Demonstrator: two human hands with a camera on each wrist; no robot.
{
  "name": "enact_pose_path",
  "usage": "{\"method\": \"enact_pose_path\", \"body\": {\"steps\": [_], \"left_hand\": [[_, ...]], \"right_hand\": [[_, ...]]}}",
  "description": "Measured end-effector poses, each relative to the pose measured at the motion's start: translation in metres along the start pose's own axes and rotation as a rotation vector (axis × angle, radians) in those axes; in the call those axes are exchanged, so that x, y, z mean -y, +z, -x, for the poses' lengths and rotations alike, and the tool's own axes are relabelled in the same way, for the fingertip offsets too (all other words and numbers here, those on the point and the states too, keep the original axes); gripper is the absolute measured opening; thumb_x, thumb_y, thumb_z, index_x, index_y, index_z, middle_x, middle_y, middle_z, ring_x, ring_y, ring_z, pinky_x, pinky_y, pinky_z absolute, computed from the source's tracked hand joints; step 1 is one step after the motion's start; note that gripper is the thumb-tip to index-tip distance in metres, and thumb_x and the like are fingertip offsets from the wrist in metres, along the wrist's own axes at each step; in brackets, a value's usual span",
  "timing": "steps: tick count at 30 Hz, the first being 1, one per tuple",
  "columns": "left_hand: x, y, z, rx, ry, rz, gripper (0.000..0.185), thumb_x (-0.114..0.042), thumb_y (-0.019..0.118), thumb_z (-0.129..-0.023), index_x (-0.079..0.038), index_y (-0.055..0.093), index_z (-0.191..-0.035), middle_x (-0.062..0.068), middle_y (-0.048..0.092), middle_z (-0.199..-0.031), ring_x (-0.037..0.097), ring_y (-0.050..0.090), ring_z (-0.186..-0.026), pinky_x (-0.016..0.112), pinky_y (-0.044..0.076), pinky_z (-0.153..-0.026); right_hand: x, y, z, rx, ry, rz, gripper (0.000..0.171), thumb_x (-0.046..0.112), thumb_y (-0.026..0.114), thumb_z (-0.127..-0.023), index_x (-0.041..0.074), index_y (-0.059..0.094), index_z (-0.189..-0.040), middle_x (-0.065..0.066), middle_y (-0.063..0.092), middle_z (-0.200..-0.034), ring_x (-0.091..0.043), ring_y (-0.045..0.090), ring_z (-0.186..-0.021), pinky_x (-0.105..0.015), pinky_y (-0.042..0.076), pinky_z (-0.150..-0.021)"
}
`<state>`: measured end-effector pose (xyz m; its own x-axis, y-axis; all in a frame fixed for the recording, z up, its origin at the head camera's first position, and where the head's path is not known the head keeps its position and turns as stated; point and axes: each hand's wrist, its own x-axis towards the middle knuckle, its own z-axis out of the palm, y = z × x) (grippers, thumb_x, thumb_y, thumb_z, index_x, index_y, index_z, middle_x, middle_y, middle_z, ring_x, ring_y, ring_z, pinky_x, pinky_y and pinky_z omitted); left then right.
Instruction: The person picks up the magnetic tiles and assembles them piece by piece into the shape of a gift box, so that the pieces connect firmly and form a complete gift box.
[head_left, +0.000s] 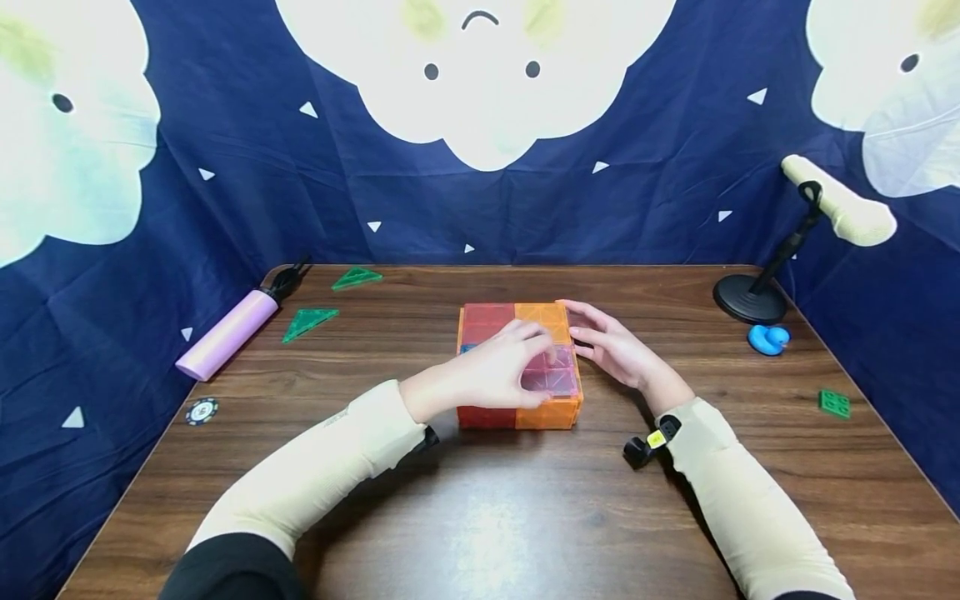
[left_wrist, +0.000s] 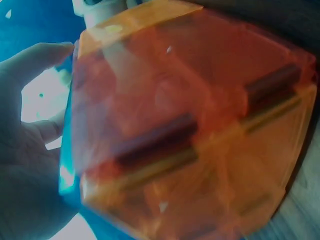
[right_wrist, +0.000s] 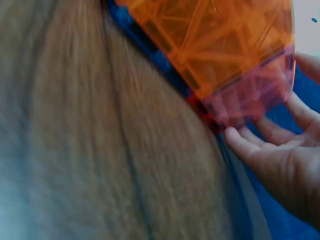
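A box of see-through magnetic tiles (head_left: 489,318), mostly red and orange, stands mid-table. On its near right top lies a pink tile (head_left: 558,382); a bit of blue shows beside it. My left hand (head_left: 498,371) reaches over the top, thumb and fingers curved and spread apart at the pink tile. In the left wrist view this hand (left_wrist: 25,135) shows dark beside the box's blue edge. My right hand (head_left: 611,346) is at the box's right side, fingers extended and fingertips at its edge. The right wrist view shows that hand's fingertips along the pink tile (right_wrist: 255,92).
Two green triangle tiles (head_left: 311,322) lie at the back left, near a lilac hand pump (head_left: 228,335) and a poker chip (head_left: 201,411). On the right are a black stand (head_left: 750,298) with a cream-wrapped top, a blue rubber duck (head_left: 768,339) and a green block (head_left: 834,403).
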<state>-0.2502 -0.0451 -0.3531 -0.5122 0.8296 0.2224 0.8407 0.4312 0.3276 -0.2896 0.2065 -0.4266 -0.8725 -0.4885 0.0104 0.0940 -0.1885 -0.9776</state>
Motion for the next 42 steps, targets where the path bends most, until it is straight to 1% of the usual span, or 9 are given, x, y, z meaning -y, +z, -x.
{"method": "enact_pose_path", "body": {"steps": [4,8,13,17,20,29,33,37,42], "left_hand": [[0.02,-0.018,0.01,-0.095,-0.081,0.063,0.039,-0.029,0.077,-0.088,-0.003,0.065,-0.115,0.009,0.06,-0.117,0.027,0.052,-0.113,0.041,0.041,-0.1],[0.054,-0.03,0.025,-0.202,-0.308,0.18,0.04,-0.024,0.069,-0.096,-0.002,0.062,-0.128,0.014,0.06,-0.132,0.032,0.054,-0.122,0.046,0.041,-0.106],[0.091,-0.02,0.043,-0.216,-0.556,0.488,0.05,-0.018,0.063,-0.101,0.0,0.049,-0.146,0.02,0.052,-0.147,0.034,0.053,-0.132,0.047,0.04,-0.11],[0.103,-0.009,0.05,-0.228,-0.606,0.756,0.045,-0.011,0.058,-0.101,0.003,0.05,-0.144,0.022,0.056,-0.14,0.032,0.054,-0.125,0.05,0.04,-0.11],[0.104,-0.004,0.052,-0.241,-0.611,0.836,0.041,-0.009,0.056,-0.101,0.003,0.051,-0.14,0.021,0.058,-0.134,0.029,0.056,-0.118,0.052,0.041,-0.108],[0.092,0.0,0.065,-0.277,-0.694,0.907,0.037,-0.009,0.06,-0.1,0.0,0.049,-0.134,0.02,0.054,-0.134,0.027,0.057,-0.116,0.053,0.048,-0.101],[0.081,0.001,0.076,-0.324,-0.724,0.901,0.034,-0.011,0.061,-0.1,-0.001,0.049,-0.129,0.019,0.054,-0.132,0.027,0.056,-0.115,0.055,0.05,-0.098],[0.067,0.002,0.087,-0.357,-0.74,0.798,0.026,-0.015,0.062,-0.1,-0.003,0.053,-0.122,0.015,0.059,-0.122,0.027,0.059,-0.109,0.049,0.054,-0.091],[0.054,0.004,0.099,-0.352,-0.757,0.579,0.019,-0.02,0.064,-0.099,-0.006,0.059,-0.111,0.011,0.066,-0.105,0.03,0.063,-0.097,0.037,0.051,-0.079]], "right_hand": [[0.008,0.009,0.013,-0.034,0.041,0.121,0.064,0.009,0.05,-0.107,0.009,0.021,-0.163,-0.018,0.028,-0.161,-0.024,0.041,-0.139,-0.031,0.045,-0.106],[0.014,0.02,0.035,-0.004,0.051,0.196,0.07,0.011,0.051,-0.107,0.008,0.012,-0.164,-0.021,0.015,-0.167,-0.036,0.029,-0.147,-0.033,0.042,-0.109],[0.012,0.032,0.059,0.089,0.04,0.338,0.089,0.012,0.066,-0.1,0.006,0.005,-0.164,-0.02,0.006,-0.169,-0.042,0.018,-0.151,-0.039,0.035,-0.113],[0.009,0.036,0.063,0.113,0.018,0.422,0.104,0.011,0.078,-0.092,0.01,0.004,-0.165,-0.019,0.006,-0.169,-0.043,0.019,-0.151,-0.041,0.039,-0.11],[0.01,0.035,0.06,0.109,0.01,0.434,0.106,0.009,0.08,-0.089,0.011,0.006,-0.165,-0.018,0.01,-0.169,-0.043,0.025,-0.149,-0.039,0.043,-0.107],[0.013,0.012,0.052,0.112,0.039,0.331,0.103,0.001,0.078,-0.088,0.009,0.009,-0.165,-0.022,0.019,-0.166,-0.045,0.029,-0.146,-0.03,0.049,-0.1],[0.015,0.002,0.048,0.031,0.056,0.315,0.093,-0.004,0.073,-0.091,0.006,0.015,-0.164,-0.027,0.033,-0.159,-0.037,0.047,-0.137,-0.03,0.051,-0.097],[0.017,-0.002,0.043,-0.081,0.095,0.318,0.072,-0.001,0.067,-0.096,-0.002,0.029,-0.158,-0.029,0.046,-0.147,-0.022,0.064,-0.117,-0.038,0.053,-0.095],[0.013,0.008,0.038,-0.218,0.126,0.307,0.052,0.01,0.062,-0.103,-0.009,0.042,-0.146,-0.019,0.056,-0.125,-0.012,0.066,-0.102,-0.037,0.054,-0.093]]}}
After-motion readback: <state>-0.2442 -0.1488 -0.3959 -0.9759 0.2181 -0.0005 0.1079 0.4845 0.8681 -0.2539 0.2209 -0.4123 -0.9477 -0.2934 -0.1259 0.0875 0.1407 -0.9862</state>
